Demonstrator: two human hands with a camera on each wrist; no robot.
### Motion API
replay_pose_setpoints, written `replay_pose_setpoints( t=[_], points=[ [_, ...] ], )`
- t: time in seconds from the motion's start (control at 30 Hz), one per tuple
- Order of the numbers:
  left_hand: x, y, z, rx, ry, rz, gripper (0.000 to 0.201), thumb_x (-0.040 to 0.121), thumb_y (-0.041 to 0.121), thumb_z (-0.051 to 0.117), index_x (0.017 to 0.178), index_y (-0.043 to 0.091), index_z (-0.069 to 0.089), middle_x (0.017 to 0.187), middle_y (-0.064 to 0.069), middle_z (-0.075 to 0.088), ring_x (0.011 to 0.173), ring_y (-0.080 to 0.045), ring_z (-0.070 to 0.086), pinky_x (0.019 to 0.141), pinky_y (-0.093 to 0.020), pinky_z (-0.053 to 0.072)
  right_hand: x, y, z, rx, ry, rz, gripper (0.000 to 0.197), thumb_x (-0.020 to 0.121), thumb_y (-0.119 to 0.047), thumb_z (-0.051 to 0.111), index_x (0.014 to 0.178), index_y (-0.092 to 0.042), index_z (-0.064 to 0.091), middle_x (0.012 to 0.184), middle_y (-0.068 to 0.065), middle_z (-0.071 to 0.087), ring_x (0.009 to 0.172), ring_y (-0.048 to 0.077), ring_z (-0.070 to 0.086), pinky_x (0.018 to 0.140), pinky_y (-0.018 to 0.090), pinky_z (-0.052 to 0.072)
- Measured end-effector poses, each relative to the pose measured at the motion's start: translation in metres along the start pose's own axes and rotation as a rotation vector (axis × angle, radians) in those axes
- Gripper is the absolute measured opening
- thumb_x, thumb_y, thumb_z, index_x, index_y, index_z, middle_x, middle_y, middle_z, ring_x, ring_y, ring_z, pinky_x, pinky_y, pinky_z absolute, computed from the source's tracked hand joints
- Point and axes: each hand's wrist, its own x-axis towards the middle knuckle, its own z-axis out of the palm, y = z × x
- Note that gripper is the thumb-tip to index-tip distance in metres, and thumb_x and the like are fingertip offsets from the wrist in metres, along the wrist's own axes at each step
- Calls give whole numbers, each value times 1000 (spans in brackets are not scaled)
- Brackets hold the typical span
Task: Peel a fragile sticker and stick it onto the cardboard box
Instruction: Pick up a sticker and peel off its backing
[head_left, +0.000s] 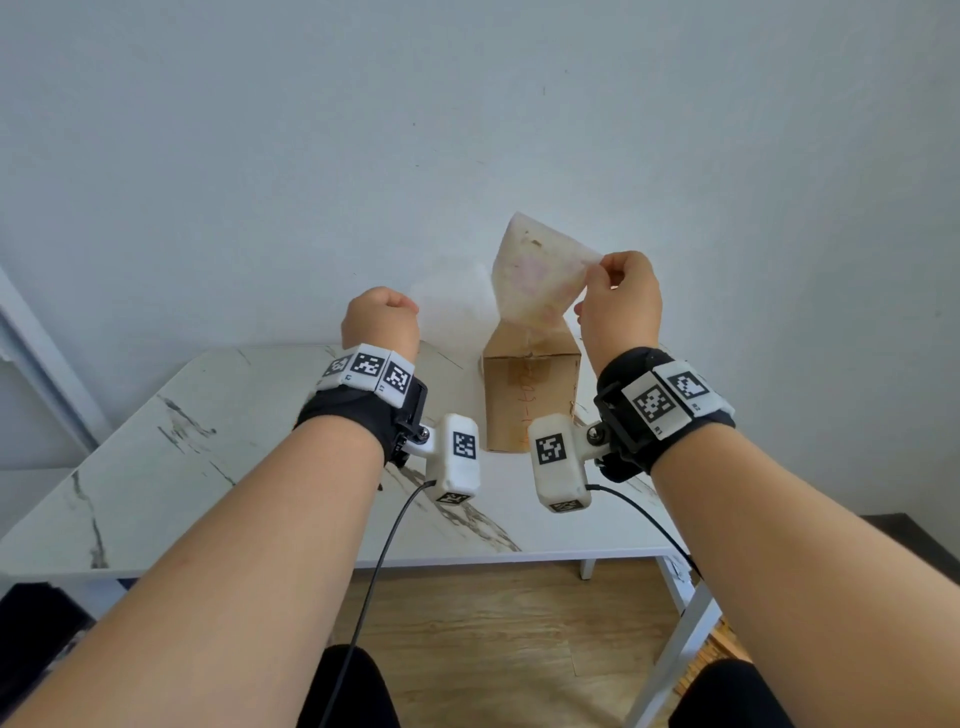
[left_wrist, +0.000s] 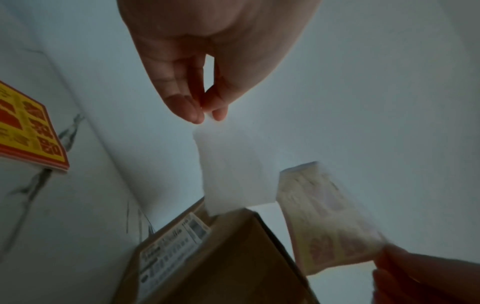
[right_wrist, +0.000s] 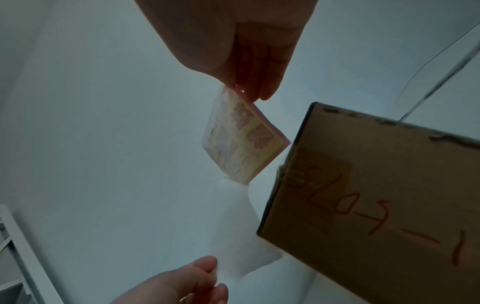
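Sticker (head_left: 537, 270) hangs in air above cardboard box (head_left: 530, 395) on marble table (head_left: 208, 441) by wall, pinched at corner by right hand (head_left: 621, 301), while left hand (head_left: 382, 317) pinches white backing sheet (left_wrist: 233, 164), prob. w/ sheet's blurred far end meeting sticker.

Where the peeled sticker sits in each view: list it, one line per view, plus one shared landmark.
Head: sticker upper centre, pinched by the right hand.
Left wrist: sticker lower right.
Right wrist: sticker centre, below the fingers.
Shared landmark: the cardboard box, standing on the table beside the sticker.
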Motion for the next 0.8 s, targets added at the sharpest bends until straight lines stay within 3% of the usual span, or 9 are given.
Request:
replay_pose_setpoints(
  t=[0.1,0.23,0.37,0.43,0.5,0.53,0.67,0.73,0.8],
  points=[
    [4,-4,-12,8,43,-29,36,78,1,38,61,20,63,96,-13,75,87,-35,72,81,-42,60,-7,-4,7,23,-16,-14,11,95,-13,42,91,-20,49,84,-11,53,85,31,69,80,43,57],
    [20,-17,-31,29,103,-107,35,86,-2,45,96,12,75,105,-16,75,97,-33,71,88,-42,57,-18,-13,15,101,-27,-14,13,96,-10,38,92,-18,48,89,-7,56,77,28,71,75,43,60],
    [33,-36,-54,71,96,-175,30,94,2,47,116,2,68,121,-16,68,110,-32,67,93,-40,55,-25,-16,28,101,-67,-28,16,94,-9,41,89,-21,51,77,-12,59,82,28,70,79,45,58],
    [35,-44,-64,170,67,-160,22,96,7,46,97,3,68,117,-17,68,110,-30,66,91,-36,55,-29,-17,35,82,-92,-53,18,92,-10,44,83,-24,51,82,-4,66,85,27,69,79,42,58],
    [33,-49,-72,305,36,-196,32,96,8,47,64,8,52,91,-11,67,101,-27,65,82,-26,51,-32,-18,42,46,-126,-76,14,92,-12,45,86,-21,54,93,3,70,86,23,69,71,31,56],
    [31,-49,-76,363,21,-219,33,95,7,47,63,7,51,81,-7,63,102,-26,65,80,-24,48,-33,-17,46,26,-142,-83,13,93,-13,45,89,-20,55,96,4,70,86,21,68,67,26,53],
    [27,-61,-82,648,-131,-191,28,95,11,47,113,7,68,100,-5,68,106,-23,65,84,-22,49,-38,-15,60,-45,-161,-105,13,90,-21,47,92,-26,59,92,-5,68,84,15,65,69,22,53],
    [26,-64,-81,596,-142,-212,30,94,8,48,117,6,67,95,-6,67,93,-23,63,71,-23,47,-41,-15,66,-54,-191,-105,15,92,-18,50,98,-19,63,92,-6,66,82,12,60,60,12,45],
    [31,-68,-80,699,-169,-174,26,92,4,45,100,6,69,86,-4,65,96,-25,65,70,-23,39,-43,-13,70,-69,-224,-121,17,91,-14,52,100,-14,66,94,-1,68,82,13,59,64,18,42]
  ],
)
